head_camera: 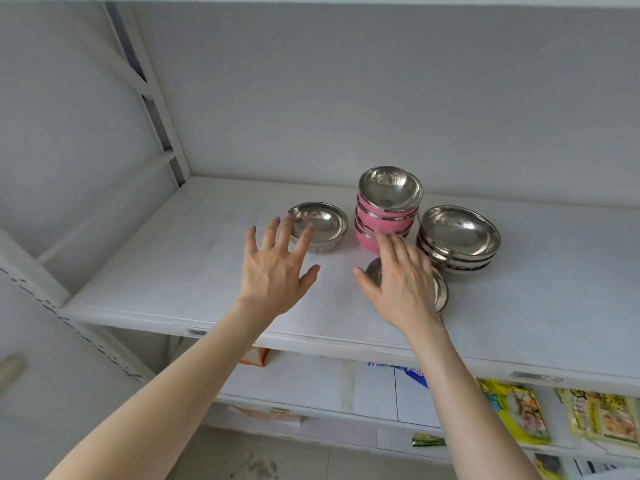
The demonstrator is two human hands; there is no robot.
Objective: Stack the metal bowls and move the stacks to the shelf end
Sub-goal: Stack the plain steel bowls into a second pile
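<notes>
I take the pink stack [385, 216] as my landmark: several pink-walled steel bowls nested on the white shelf [166, 271], the top one tipped a little toward the camera. Just right of it stands a lower stack of plain steel bowls [459, 239]; to its left, apart from it, sits a single steel bowl [320, 226]; in front of it, nearer the shelf edge, lies another single bowl [440, 289] mostly hidden under my right hand [403, 285]. That hand is spread flat over this bowl, holding nothing, fingertips reaching the foot of the pink stack; whether the palm touches the rim I cannot tell. My left hand [277, 268] hangs open, fingers fanned wide, empty, just in front of the single steel bowl. I judge these bowls light, stiff and slick, likely to clatter and skate on the smooth board. I would pinch each loose one by its rolled rim, and carry a stack with both palms around the lowest bowl so the tipped top one cannot slide off.
</notes>
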